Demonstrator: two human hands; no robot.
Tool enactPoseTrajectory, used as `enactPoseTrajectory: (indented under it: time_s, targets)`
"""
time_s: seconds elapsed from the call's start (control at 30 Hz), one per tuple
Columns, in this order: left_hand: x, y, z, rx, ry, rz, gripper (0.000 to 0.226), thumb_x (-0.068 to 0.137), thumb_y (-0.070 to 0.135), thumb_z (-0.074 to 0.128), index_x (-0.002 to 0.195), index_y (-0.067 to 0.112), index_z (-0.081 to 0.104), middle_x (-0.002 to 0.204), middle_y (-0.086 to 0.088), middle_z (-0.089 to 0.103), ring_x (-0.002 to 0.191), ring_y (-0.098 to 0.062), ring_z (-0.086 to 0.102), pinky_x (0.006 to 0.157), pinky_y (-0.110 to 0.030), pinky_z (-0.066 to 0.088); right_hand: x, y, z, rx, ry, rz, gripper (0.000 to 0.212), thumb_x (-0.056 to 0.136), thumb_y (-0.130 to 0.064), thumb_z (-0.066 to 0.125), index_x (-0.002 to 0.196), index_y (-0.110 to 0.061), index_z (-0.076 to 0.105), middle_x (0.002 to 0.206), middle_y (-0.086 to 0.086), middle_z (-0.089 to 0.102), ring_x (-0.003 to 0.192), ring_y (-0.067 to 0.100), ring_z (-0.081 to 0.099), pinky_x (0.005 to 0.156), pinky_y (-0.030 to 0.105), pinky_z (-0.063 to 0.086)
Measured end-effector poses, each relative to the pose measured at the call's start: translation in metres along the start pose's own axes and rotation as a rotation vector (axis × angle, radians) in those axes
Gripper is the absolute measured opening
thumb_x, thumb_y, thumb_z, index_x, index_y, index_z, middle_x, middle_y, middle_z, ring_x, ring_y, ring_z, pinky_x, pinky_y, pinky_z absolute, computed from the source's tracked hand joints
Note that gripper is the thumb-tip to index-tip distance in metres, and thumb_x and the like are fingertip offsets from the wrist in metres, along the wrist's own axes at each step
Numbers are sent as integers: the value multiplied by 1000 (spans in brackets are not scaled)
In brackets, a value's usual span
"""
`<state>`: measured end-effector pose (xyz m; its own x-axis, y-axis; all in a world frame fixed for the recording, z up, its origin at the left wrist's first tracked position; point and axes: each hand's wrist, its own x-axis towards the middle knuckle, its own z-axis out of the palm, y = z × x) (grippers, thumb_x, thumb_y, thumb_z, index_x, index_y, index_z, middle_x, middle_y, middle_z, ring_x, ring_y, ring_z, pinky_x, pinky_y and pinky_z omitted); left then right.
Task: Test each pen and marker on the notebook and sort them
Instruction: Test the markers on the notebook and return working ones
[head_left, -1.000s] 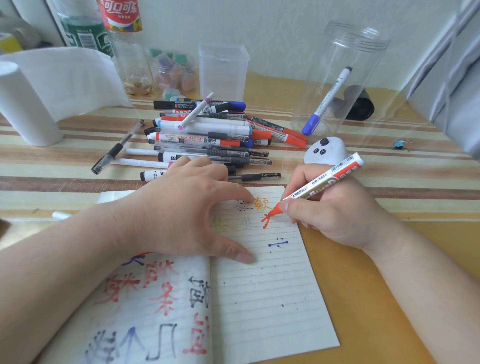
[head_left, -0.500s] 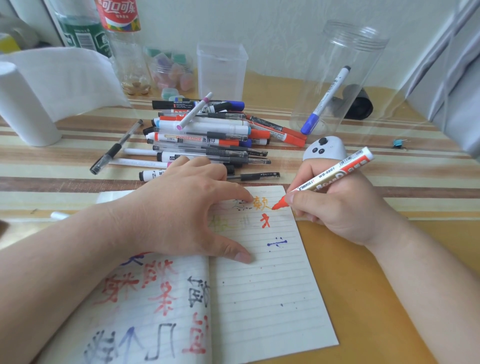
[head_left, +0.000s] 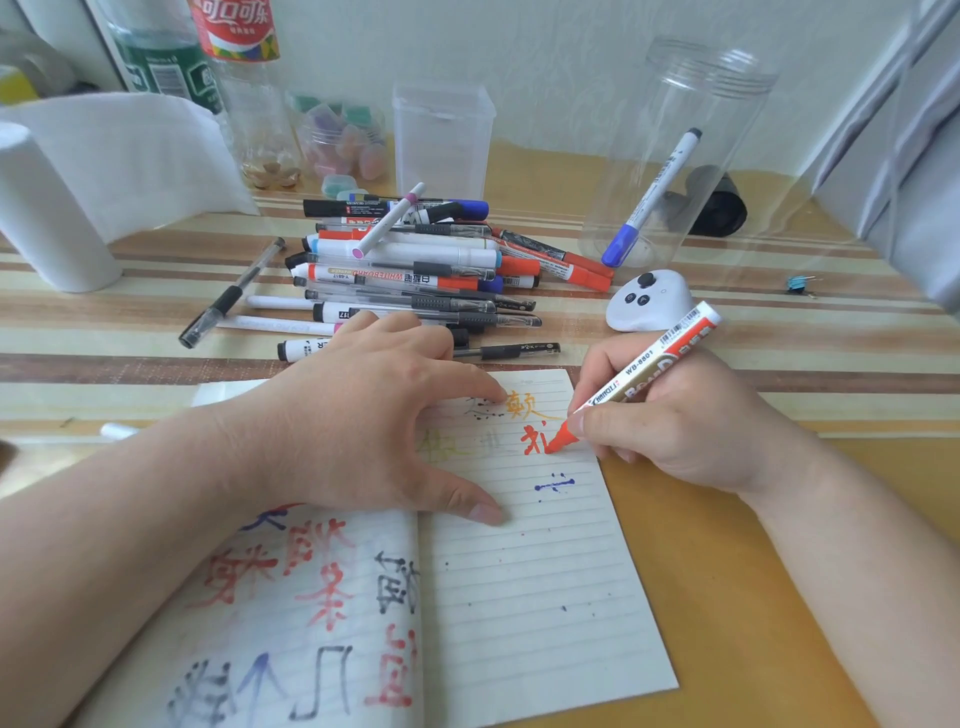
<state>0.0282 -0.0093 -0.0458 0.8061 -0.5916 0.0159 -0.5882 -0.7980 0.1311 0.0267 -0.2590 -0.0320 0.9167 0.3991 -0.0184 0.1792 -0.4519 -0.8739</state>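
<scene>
An open lined notebook (head_left: 535, 597) lies in front of me, its pages marked with red, blue, black and orange writing. My left hand (head_left: 363, 426) presses flat on the notebook with spread fingers. My right hand (head_left: 680, 426) grips a red whiteboard marker (head_left: 644, 369) like a pen, its tip touching the right page beside a fresh red character. A pile of pens and markers (head_left: 415, 270) lies just beyond the notebook. A tall clear jar (head_left: 691, 104) at the back right holds one blue marker (head_left: 649, 197).
A clear square container (head_left: 441, 140) stands behind the pile. Bottles (head_left: 239, 93) and a small jar of erasers (head_left: 343, 140) line the back wall. A paper towel roll (head_left: 41, 208) is at the left. A white controller (head_left: 649, 301) sits right of the pile.
The red marker tip lifted up and right after the first strokes, then came back down on the page. A second part of the red character now stands beside the first.
</scene>
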Motion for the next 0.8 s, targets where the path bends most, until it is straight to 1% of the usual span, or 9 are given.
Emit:
enactPoseTrajectory:
  time_s: [0.1,0.2,0.3,0.37,0.53,0.67,0.8]
  targets:
    - [0,0,0,-1,-13,-8,97,54,108,36,132,53,52,89,22,40,95,-12,40,89,-35,36,1,1,-1,26,29,10,13,70,-15,69,71,-2,65,55,4,62,49,14,51,48,22,41]
    - [1,0,0,-1,-15,-7,97,54,107,36,132,53,52,90,22,40,95,-12,41,89,-35,36,3,4,0,-4,107,19,17,69,-17,69,72,-2,63,56,5,62,49,13,51,46,21,40]
    - [0,1,0,-5,-6,-4,96,54,107,37,131,52,54,89,20,41,94,-11,40,88,-35,36,5,5,1,-40,147,42,19,66,-19,67,71,-2,61,55,7,60,49,14,51,45,21,40]
    - [0,1,-1,-1,-5,-3,96,54,107,37,131,52,54,89,20,41,94,-11,40,88,-35,35,6,5,1,-36,159,56,19,65,-18,65,71,0,60,53,5,58,48,13,51,44,20,39]
    - [0,1,0,-5,-24,-14,98,52,108,35,132,54,52,90,20,41,95,-11,39,90,-35,36,3,2,1,-57,53,56,15,61,-14,64,63,-1,58,49,4,55,48,14,48,46,22,38]
    - [1,1,0,-15,-20,-13,98,52,108,34,132,53,52,90,22,40,95,-10,38,89,-35,35,3,4,1,24,68,13,17,67,-14,68,70,1,62,55,9,58,50,14,49,48,23,39]
    - [0,1,-1,-9,-22,-12,99,52,108,33,132,53,52,89,22,40,94,-11,38,89,-35,36,2,5,0,-11,61,-3,16,69,-17,69,71,-2,64,56,7,59,52,12,50,50,24,41]
